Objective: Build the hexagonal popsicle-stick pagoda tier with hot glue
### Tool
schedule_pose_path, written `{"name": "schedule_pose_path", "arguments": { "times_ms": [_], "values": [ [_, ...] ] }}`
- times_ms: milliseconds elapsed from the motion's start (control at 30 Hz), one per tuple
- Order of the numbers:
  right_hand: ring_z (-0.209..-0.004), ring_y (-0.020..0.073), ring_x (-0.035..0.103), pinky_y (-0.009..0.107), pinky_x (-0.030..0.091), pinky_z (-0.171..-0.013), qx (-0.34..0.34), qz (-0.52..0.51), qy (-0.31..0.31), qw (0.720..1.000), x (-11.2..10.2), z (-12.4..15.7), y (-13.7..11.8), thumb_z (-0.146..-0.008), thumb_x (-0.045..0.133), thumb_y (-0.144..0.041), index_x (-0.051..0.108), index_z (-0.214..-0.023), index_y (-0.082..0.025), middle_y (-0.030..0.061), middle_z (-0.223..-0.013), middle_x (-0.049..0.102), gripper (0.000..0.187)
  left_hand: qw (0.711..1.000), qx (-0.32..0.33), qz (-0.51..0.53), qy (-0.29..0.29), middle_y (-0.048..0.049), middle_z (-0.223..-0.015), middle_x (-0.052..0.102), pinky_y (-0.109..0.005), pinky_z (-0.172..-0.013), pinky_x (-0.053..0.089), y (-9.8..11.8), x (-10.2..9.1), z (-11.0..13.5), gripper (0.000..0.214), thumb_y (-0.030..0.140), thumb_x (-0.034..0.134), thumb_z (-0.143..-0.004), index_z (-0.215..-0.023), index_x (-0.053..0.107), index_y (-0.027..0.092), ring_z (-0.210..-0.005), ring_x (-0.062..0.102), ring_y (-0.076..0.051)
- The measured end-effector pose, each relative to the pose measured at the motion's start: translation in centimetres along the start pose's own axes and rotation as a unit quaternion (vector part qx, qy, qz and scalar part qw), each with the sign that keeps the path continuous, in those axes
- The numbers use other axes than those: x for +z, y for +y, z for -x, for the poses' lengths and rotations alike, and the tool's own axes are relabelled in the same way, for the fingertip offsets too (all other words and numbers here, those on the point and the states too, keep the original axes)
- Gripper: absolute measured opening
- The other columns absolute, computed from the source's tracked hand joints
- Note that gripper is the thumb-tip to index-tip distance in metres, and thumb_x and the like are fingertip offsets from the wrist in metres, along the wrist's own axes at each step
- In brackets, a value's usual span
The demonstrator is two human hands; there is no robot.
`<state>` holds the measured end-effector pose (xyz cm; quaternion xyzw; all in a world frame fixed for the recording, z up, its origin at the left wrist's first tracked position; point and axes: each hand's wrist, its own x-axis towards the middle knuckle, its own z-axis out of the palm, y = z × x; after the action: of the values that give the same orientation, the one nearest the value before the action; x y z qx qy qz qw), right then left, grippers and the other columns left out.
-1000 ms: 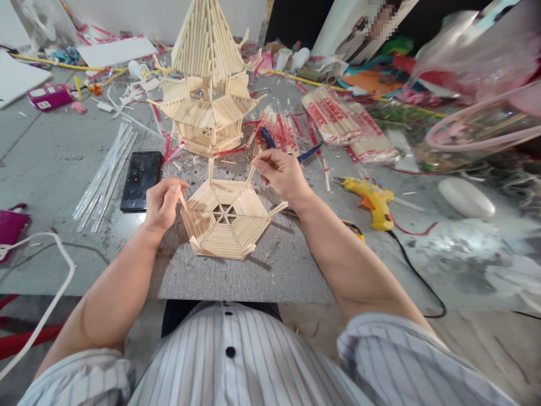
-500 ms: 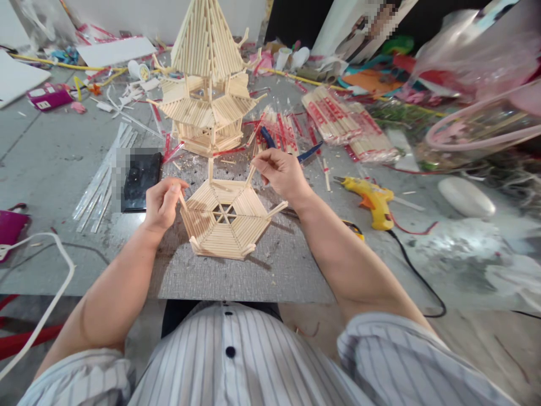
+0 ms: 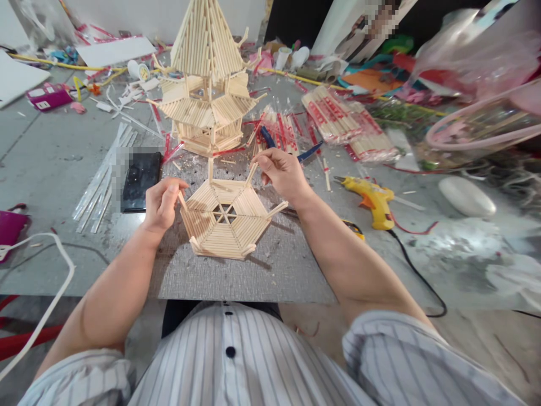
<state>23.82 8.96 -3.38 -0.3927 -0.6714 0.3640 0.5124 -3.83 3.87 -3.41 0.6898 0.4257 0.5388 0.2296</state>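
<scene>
A six-sided roof piece point(image 3: 249, 206) made of pale wooden sticks lies on the table before me, with a spoked opening at its centre and short stick prongs rising at its corners. My left hand point(image 3: 163, 203) pinches the prong at the left corner. At the far right corner, my right hand point(image 3: 281, 172) has another prong between thumb and fingers. Just behind stands a tiered stick pagoda point(image 3: 207, 113) with a pointed roof. Blue-handled pliers point(image 3: 310, 151) lie beyond my right hand, partly hidden by it.
A black phone point(image 3: 141, 180) and clear glue sticks point(image 3: 105, 175) lie left. To the right are a yellow glue gun point(image 3: 372, 200) with a black cord, a white oval object point(image 3: 466, 196) and packs of wrapped chopsticks point(image 3: 333, 115). Plastic bags and scraps crowd the far right.
Almost nothing differs. Both hands stay on the same corner prongs, and the roof piece has not moved; my right forearm has shifted very slightly.
</scene>
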Motion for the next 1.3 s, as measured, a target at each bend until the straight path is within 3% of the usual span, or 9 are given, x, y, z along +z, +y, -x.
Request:
{"name": "schedule_pose_path", "arguments": {
  "times_ms": [200,367,500,1300],
  "values": [
    [-0.045,0.0028,0.035,0.02,0.03,-0.042,-0.046,0.064,0.024,0.997,-0.3,0.1,-0.3,-0.075,0.07,-0.054,0.065,-0.09,-0.021,-0.0017,-0.077,0.062,0.036,1.0,0.017,0.0,-0.001,-0.0002,-0.057,0.056,-0.028,-0.05,0.039,-0.2,0.0,0.0,0.043,0.053,0.046,-0.091,-0.077,0.069,0.019,-0.047,0.046,-0.01],
    [-0.052,0.0061,0.043,0.024,0.04,-0.054,-0.106,0.149,0.026,0.983,-0.4,0.2,-0.8,-0.077,0.068,-0.036,0.068,-0.082,-0.021,-0.0017,-0.073,0.065,0.016,0.999,0.027,-0.01,-0.012,0.0004,-0.06,0.057,-0.028,-0.057,0.043,-0.3,-0.1,0.1,0.039,0.049,0.047,-0.092,-0.078,0.068,0.02,-0.055,0.051,-0.012],
    [-0.055,0.0072,0.047,0.024,0.04,-0.057,-0.106,0.17,0.034,0.979,-0.4,0.2,-0.7,-0.08,0.064,-0.027,0.068,-0.079,-0.02,-0.0017,-0.072,0.065,0.009,0.999,0.036,-0.018,-0.015,0.0012,-0.06,0.057,-0.028,-0.058,0.043,-0.2,-0.2,0.1,0.037,0.048,0.047,-0.092,-0.079,0.068,0.021,-0.055,0.052,-0.011],
    [-0.054,0.0071,0.048,0.024,0.039,-0.053,-0.098,0.149,0.063,0.982,-0.4,0.0,0.5,-0.077,0.067,-0.028,0.071,-0.079,-0.02,-0.0016,-0.073,0.069,0.009,0.999,0.041,-0.023,-0.011,0.001,-0.062,0.059,-0.026,-0.055,0.042,-0.9,-0.2,0.1,0.038,0.049,0.047,-0.092,-0.08,0.069,0.021,-0.054,0.053,-0.01]
  ]
}}
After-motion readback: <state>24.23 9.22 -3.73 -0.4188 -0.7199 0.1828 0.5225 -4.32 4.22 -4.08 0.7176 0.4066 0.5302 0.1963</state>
